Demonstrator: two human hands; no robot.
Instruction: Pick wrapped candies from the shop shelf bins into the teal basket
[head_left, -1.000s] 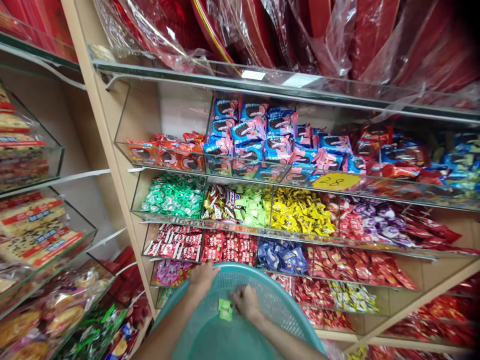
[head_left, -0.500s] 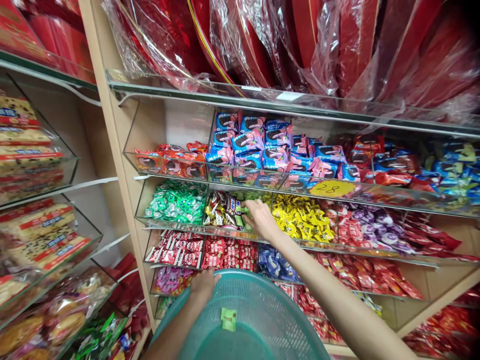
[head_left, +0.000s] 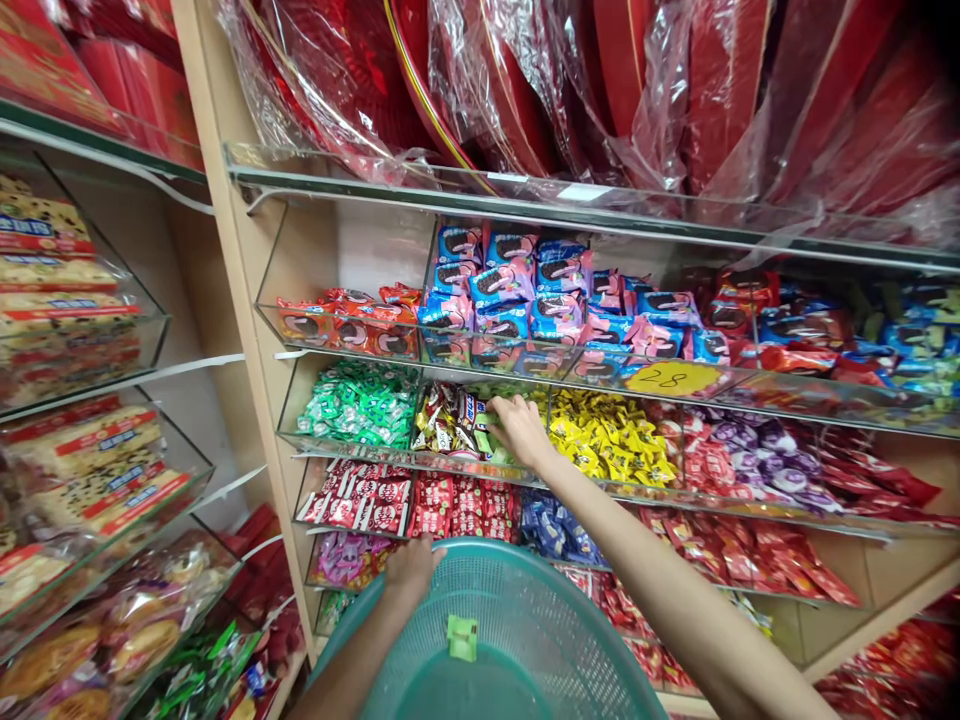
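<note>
My left hand (head_left: 411, 567) grips the far rim of a teal plastic basket (head_left: 525, 630) held low in front of me. One light green wrapped candy (head_left: 462, 637) lies inside the basket. My right hand (head_left: 519, 430) reaches up into a clear shelf bin of light green candies (head_left: 491, 443), fingers curled down among the wrappers. I cannot make out what they hold. A bin of dark green candies (head_left: 360, 402) sits to the left of that hand. A bin of yellow candies (head_left: 607, 435) sits to its right.
Clear acrylic bins (head_left: 360, 448) line a wooden shelf unit. Cookie packs (head_left: 525, 290) fill the row above, red and blue sweets (head_left: 465, 500) the row below. A yellow price tag (head_left: 671, 378) reads 28. Red wrapped boxes (head_left: 525, 80) stand on top. More snack bins (head_left: 82, 470) stand at the left.
My right hand left the basket, where it had dropped a green candy, and reached up into the light green candy bin. The left hand stayed on the basket rim.
</note>
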